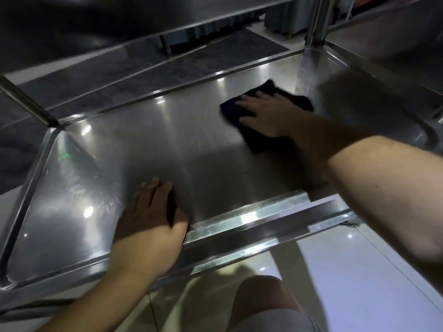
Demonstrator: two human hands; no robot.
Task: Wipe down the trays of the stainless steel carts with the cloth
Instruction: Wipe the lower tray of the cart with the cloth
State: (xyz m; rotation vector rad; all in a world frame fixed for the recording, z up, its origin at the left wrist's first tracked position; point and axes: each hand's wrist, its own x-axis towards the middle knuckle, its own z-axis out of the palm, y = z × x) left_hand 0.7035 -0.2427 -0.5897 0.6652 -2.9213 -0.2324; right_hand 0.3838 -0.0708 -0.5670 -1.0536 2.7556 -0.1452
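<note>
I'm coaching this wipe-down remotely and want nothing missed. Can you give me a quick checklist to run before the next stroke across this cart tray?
1. Cloth lies flat under the right hand: ok, straight fingers press it down.
2. Left hand braces the cart: ok, resting flat on the tray by its near rim.
3. Wiping path free of objects: ok, bare steel between the hands.
4. Left side of the tray already wiped: cannot tell, only glare and scratches show.
5. Cloth clean enough: cannot tell, too dark.
</note>
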